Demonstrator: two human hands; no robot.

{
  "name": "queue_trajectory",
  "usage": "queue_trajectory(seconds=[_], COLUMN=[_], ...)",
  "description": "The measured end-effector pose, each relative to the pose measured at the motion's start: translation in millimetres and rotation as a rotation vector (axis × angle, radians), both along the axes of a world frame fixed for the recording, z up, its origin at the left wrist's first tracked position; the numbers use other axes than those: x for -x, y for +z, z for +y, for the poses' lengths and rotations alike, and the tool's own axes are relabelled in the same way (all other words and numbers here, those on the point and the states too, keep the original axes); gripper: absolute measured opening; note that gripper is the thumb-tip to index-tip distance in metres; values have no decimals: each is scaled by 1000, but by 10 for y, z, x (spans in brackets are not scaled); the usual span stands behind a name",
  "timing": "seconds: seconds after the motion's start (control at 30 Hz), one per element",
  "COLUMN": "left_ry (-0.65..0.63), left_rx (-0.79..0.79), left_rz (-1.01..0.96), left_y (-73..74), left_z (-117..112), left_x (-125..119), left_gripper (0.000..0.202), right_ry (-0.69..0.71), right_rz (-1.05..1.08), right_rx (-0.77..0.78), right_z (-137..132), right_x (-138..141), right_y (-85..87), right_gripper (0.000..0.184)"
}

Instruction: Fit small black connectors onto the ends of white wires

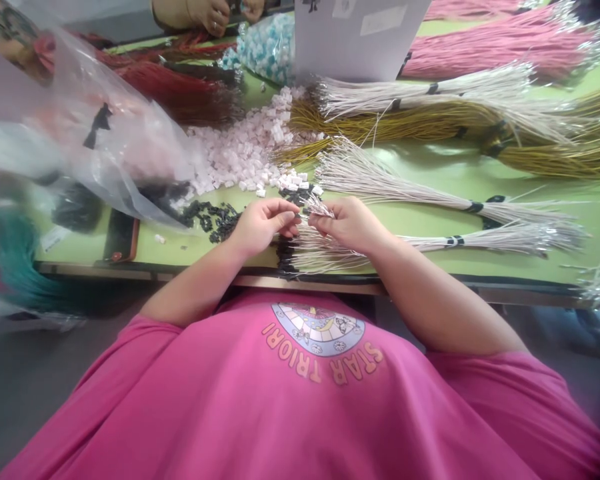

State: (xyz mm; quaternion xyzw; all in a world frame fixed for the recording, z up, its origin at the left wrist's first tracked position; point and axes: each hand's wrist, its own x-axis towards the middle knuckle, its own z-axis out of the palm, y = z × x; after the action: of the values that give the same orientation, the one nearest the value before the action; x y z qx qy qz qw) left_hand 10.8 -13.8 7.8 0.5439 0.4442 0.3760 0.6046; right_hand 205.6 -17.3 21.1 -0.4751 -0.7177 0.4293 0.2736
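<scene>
My right hand [353, 225] is closed round the ends of several white wires [320, 205], whose metal tips stick out past the fingers. Close beside it, my left hand [269, 223] pinches something too small to make out at those tips. Beneath both hands, a white wire bundle [430, 243] lies along the table's near edge, with black pieces [286, 257] on its left ends. Small black connector housings [215, 220] are heaped by my left wrist. Loose white connector housings [250, 150] form a pile behind my left hand.
More white wires [395, 177] and olive-yellow wires [420, 123] lie behind my right hand, with pink wires [490, 47] farther back. A clear plastic bag [130, 147] and a dark phone-like object [123, 233] are at left. Another person's hand [210, 15] shows across the table.
</scene>
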Motion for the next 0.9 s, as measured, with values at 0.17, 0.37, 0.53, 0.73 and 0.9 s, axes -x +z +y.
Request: queue_trajectory(seconds=[0.17, 0.37, 0.53, 0.73, 0.9], left_ry=[-6, -80, -142, -162, -37], left_rx=[-69, -244, -595, -720, -501], left_rz=[145, 370, 579, 732, 1246], left_y=[0, 35, 67, 174, 200], left_z=[-50, -77, -98, -50, 278], left_x=[-23, -45, 14, 300, 637], left_gripper=[18, 15, 14, 18, 24], right_ry=[12, -16, 11, -25, 23], right_rz=[-31, -88, -91, -42, -68], right_rx=[-27, -60, -57, -124, -38], right_z=[-5, -20, -14, 17, 8], right_x=[16, 39, 22, -49, -51], right_y=[-6, -50, -55, -32, 29], right_gripper=[24, 18, 19, 22, 23])
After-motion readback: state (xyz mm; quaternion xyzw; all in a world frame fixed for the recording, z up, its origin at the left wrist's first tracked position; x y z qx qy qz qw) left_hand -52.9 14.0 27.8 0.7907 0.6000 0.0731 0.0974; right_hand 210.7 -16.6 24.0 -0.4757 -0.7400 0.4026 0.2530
